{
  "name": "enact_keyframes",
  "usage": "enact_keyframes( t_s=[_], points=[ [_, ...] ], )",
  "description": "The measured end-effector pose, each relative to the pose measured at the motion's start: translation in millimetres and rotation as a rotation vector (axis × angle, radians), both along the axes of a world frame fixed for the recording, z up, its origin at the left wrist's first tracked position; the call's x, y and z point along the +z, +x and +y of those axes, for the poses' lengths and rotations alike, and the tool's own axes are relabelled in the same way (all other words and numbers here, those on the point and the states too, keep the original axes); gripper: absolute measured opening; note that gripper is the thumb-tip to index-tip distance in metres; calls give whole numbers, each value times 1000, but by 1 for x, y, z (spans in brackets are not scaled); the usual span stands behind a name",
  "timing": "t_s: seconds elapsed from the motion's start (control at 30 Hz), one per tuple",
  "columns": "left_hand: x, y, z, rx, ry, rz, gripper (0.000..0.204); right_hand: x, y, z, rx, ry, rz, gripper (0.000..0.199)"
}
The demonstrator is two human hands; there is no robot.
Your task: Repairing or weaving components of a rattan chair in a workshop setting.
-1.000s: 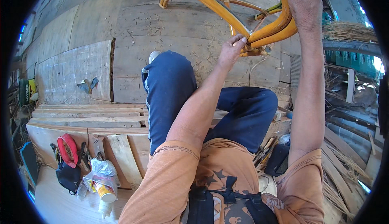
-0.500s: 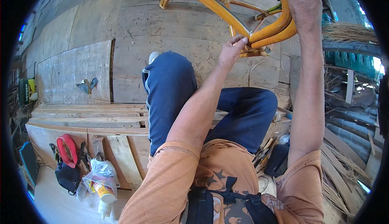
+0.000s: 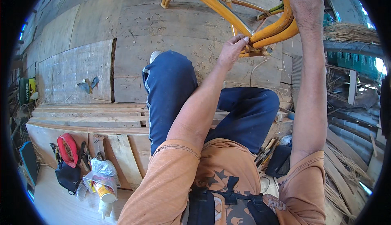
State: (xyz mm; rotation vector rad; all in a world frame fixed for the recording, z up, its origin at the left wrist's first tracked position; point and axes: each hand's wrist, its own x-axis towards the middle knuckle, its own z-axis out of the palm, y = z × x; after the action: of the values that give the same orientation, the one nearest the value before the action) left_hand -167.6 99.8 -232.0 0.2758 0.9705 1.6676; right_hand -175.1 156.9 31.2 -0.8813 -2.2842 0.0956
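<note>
A glossy yellow-orange rattan furniture frame (image 3: 212, 6) stands ahead of me, reaching past the upper edge, with wrapped bindings at its joints. My right hand (image 3: 306, 6) is closed around its curved poles at the upper right; part of the fingers is cut off by the picture's edge. My left hand (image 3: 233, 50) pinches the frame at the corner where the straight pole meets the doubled curved ones. Thumb and forefinger press together there, and I cannot make out whether something small is between them. The lower rail's open end shows just beyond that hand.
Wood scraps and fibre bits litter the plywood floor (image 3: 154, 25). Behind my knees runs a stack of boards (image 3: 89, 115). At left lie a red pouch (image 3: 67, 149), a black bag (image 3: 67, 179) and a plastic bag with bottles (image 3: 102, 184). Straw bundles (image 3: 352, 32) and planks crowd the right.
Almost nothing differs. Both hands keep their places on the rattan frame, and the whole view shifts very slightly.
</note>
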Motion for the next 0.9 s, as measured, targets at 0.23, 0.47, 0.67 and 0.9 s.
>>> enact_keyframes(
  t_s=[0.23, 0.47, 0.67, 0.9],
  points=[
    [-23, 8, 5, 48, 42, 9, 48, -2, 1, 10, 117, 80, 17, 43],
    [-11, 2, -3, -11, 17, 3, 51, -2, -1, 3, 64, -18, 32, 42],
    [7, 2, -5, 104, -6, -53, 34, -2, -2, 1, 59, -88, 52, 39],
    [2, 0, -2, -3, -32, 33, 48, 0, -2, 1, 34, -57, 38, 39]
  ],
)
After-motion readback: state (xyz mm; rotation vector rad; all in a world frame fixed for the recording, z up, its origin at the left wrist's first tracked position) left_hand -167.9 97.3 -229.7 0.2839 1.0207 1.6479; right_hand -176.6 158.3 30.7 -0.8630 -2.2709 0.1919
